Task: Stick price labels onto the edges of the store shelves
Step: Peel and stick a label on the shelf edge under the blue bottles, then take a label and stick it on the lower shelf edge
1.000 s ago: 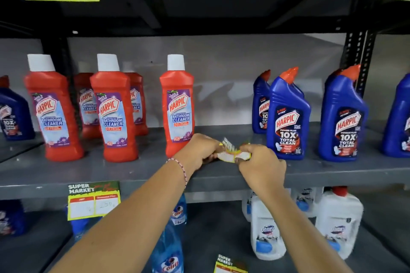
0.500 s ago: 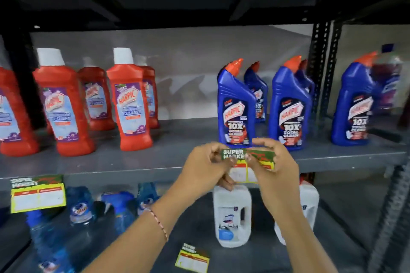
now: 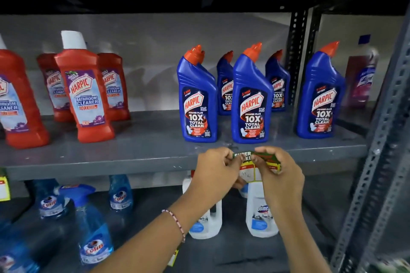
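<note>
Two hands, left hand and right hand, hide most of the price label.

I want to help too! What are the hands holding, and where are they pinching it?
A green-and-yellow paper price label. The left hand and right hand both pinch its green top strip, against the grey shelf edge.

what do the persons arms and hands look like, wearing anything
Both forearms are bare, with no sleeves in view and no gloves. The left hand has a thin beaded bracelet on its wrist, with pink, white and dark beads. The right hand and its wrist carry nothing: no rings or watch show.
</note>
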{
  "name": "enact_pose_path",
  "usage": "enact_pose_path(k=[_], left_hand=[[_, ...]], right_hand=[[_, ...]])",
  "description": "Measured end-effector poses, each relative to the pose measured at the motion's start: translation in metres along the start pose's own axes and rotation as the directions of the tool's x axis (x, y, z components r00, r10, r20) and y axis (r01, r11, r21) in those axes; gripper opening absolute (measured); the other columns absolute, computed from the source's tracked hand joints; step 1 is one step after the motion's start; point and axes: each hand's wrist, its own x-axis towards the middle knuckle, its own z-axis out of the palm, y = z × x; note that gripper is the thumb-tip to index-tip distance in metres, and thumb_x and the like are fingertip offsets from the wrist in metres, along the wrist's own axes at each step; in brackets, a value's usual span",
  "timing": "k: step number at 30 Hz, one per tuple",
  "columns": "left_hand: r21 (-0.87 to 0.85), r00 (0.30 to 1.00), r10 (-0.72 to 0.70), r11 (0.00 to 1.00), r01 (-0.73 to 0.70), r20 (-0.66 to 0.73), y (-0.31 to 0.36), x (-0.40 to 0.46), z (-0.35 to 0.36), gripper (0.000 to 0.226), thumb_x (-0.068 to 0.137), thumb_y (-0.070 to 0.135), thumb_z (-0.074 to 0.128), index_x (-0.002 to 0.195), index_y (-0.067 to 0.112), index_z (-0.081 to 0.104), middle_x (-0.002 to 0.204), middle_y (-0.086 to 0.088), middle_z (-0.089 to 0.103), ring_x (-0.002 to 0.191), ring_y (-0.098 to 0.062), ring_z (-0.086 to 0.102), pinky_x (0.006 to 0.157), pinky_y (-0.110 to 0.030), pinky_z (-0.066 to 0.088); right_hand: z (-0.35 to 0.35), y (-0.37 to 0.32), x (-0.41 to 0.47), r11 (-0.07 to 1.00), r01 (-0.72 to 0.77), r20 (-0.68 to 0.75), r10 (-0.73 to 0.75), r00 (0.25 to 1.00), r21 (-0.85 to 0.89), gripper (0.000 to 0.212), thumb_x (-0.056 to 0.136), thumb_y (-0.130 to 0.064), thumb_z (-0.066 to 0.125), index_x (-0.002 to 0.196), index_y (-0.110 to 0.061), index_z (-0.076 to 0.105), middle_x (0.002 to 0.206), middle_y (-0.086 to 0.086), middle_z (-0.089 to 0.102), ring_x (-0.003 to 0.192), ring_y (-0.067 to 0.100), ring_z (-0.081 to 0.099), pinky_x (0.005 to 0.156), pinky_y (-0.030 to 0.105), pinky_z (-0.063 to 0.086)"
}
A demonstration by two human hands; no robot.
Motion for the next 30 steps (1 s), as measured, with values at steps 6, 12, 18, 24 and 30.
enact_pose_path(k=[6,12,18,24,30], left_hand=[[0.148,1.0,-0.004,0.989,0.006,-0.014,0.004,0.001,-0.003,0.034,0.09,0.026,0.064,0.07,0.001,0.053,0.067,-0.019,0.074,0.049,-0.026,0.073,0.052,-0.042,0.063],[0.365,0.999,-0.043,0.93,0.043,-0.008,0.008,0.001,-0.013,0.044,0.09,0.044,0.059,0.068,0.006,0.06,0.061,-0.014,0.072,0.043,-0.028,0.069,0.041,-0.035,0.059],[0.405,0.998,0.057,0.913,-0.048,-0.011,-0.009,-0.01,-0.022,0.048,0.094,0.042,0.053,0.067,0.003,0.059,0.058,-0.01,0.07,0.036,-0.021,0.064,0.038,-0.034,0.057],[0.363,0.984,-0.131,0.928,0.078,0.122,-0.073,-0.023,-0.046,0.039,0.093,0.031,0.06,0.075,-0.003,0.067,0.065,-0.018,0.074,0.046,-0.029,0.069,0.044,-0.025,0.056],[0.376,0.922,-0.385,0.861,0.343,0.041,-0.189,-0.033,-0.083,0.016,0.084,-0.001,0.06,0.082,0.005,0.075,0.077,-0.009,0.073,0.067,-0.017,0.065,0.071,-0.031,0.057]], right_hand=[[0.004,0.003,0.0,0.996,0.041,-0.064,-0.047,0.997,-0.083,0.024,0.083,-0.011,0.074,0.09,-0.034,0.067,0.094,-0.01,0.065,0.09,-0.007,0.059,0.072,0.001,0.042],[-0.003,0.013,0.011,0.993,-0.045,-0.244,0.017,0.97,-0.107,0.029,0.073,-0.027,0.083,0.097,-0.031,0.068,0.108,-0.001,0.053,0.099,0.023,0.057,0.073,0.007,0.038],[-0.005,0.017,0.007,0.996,-0.011,-0.381,-0.024,0.924,-0.089,0.021,0.083,-0.019,0.074,0.086,-0.028,0.054,0.087,-0.01,0.048,0.078,0.02,0.054,0.065,0.006,0.036],[0.028,0.02,-0.049,0.97,0.234,-0.267,-0.244,0.932,-0.069,0.03,0.083,0.003,0.065,0.081,-0.025,0.054,0.078,-0.017,0.049,0.066,0.024,0.052,0.065,0.024,0.043],[0.087,0.067,-0.111,0.991,0.119,0.175,-0.105,0.979,-0.068,0.016,0.082,0.0,0.069,0.082,-0.015,0.063,0.084,-0.009,0.055,0.071,0.008,0.055,0.065,0.012,0.04]])
